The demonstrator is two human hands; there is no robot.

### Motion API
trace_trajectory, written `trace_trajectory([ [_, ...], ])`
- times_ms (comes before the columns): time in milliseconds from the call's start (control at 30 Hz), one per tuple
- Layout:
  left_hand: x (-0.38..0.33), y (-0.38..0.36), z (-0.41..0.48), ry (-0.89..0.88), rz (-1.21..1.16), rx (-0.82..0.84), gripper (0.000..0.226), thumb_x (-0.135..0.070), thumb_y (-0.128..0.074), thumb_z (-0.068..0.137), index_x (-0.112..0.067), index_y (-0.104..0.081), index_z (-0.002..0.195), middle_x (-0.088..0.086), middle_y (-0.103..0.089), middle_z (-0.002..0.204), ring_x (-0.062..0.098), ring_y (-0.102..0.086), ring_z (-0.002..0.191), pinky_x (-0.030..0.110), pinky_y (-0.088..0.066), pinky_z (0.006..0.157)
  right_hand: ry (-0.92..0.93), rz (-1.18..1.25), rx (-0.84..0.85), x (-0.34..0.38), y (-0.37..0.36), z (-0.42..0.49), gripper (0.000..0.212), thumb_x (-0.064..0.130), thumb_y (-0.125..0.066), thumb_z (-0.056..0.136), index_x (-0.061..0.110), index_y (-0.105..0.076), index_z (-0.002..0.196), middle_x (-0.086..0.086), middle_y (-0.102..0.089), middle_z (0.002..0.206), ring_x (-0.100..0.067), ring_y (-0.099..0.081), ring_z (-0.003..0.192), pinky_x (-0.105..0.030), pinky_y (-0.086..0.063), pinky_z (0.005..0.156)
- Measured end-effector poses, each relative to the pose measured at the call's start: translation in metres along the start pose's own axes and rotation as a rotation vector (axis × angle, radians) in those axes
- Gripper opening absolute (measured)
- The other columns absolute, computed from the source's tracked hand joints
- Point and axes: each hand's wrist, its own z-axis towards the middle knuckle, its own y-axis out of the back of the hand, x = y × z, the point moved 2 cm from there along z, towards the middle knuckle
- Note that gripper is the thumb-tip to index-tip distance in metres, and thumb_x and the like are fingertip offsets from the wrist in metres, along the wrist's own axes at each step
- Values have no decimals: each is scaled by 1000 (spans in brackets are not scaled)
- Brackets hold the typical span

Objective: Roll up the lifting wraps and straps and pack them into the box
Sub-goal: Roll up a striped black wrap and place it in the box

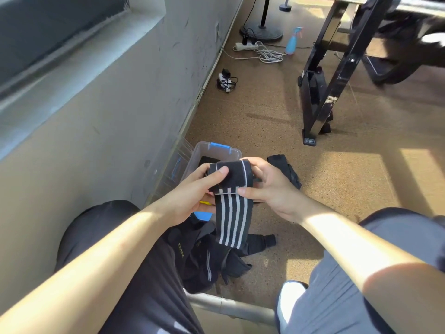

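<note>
A black wrap with white stripes [232, 213] is held up between both hands, its top end partly rolled and its tail hanging down. My left hand [192, 189] grips the rolled end, thumb pressed on the black patch. My right hand [267, 186] pinches the roll's other side with curled fingers. Behind the hands sits a clear plastic box [207, 153] with blue latches, something black lying inside. More black straps [212, 259] lie piled on the floor below the hanging tail. Another black strap [286, 169] lies to the right of the box.
A grey wall [108, 116] runs along the left. The box's lid [168, 169] leans against it. Black equipment legs [322, 97] stand ahead on the cork-coloured floor, with power strips, cables and a blue spray bottle [292, 42] further back. A grey metal bar [231, 307] crosses between my knees.
</note>
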Motion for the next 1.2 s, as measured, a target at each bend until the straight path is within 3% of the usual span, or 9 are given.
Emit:
trace_trajectory([
  [167,1,4,2,-71,-58,-35,33,-21,-68,98,-25,-58,130,12,-67,130,33,-70,115,61,-53,101,-58,-25,47,1,-2,0,65,2,-76,88,27,-47,141,-3,-61,137,-25,-69,115,-48,-61,87],
  [300,-2,5,1,-156,-35,-69,45,-8,-72,94,-29,-57,131,7,-68,122,34,-68,117,62,-52,101,-179,97,111,4,-4,-1,53,37,-66,96,32,-46,145,-6,-65,136,-33,-69,117,-58,-56,95],
  [367,-2,3,0,-188,11,-80,52,-5,-73,91,-30,-56,133,4,-68,118,33,-68,115,59,-54,100,-183,106,69,4,-4,0,49,43,-62,98,30,-49,143,-6,-69,132,-34,-70,114,-60,-54,98],
  [500,-3,-1,-1,-208,51,-86,65,-6,-76,89,-30,-46,142,7,-62,127,31,-68,116,54,-57,97,-119,113,-27,3,0,2,41,31,-66,98,20,-57,136,-9,-71,128,-32,-69,115,-61,-52,101],
  [633,-1,-4,2,-78,-32,-22,55,-47,-68,93,-36,-46,142,4,-68,132,31,-71,114,56,-56,98,-87,151,-11,6,1,3,38,20,-66,98,17,-57,135,-11,-70,128,-32,-69,116,-51,-57,95],
  [733,1,-3,4,-26,-7,13,53,-67,-54,94,-36,-54,138,7,-70,129,37,-69,115,61,-53,100,-63,176,8,5,3,5,42,8,-68,96,16,-55,135,-18,-65,132,-33,-66,120,-53,-56,98],
  [967,-1,1,7,-54,-90,-44,33,-39,-58,102,-25,-58,132,11,-70,127,36,-69,116,55,-53,103,-65,167,38,8,2,6,56,-11,-65,91,22,-55,135,-23,-51,140,-34,-64,121,-50,-58,95],
  [1067,-2,3,8,-108,-126,-61,33,-27,-65,99,-25,-58,132,14,-67,129,34,-68,111,50,-56,99,-103,195,55,10,0,5,62,1,-67,94,31,-49,144,-13,-57,142,-31,-65,122,-53,-57,96],
  [1200,0,6,8,-175,-149,-71,49,-17,-75,90,-32,-58,133,11,-63,133,34,-66,120,55,-53,103,-176,189,57,11,-2,4,43,39,-60,101,34,-50,143,-4,-68,134,-33,-70,115,-54,-56,96],
])
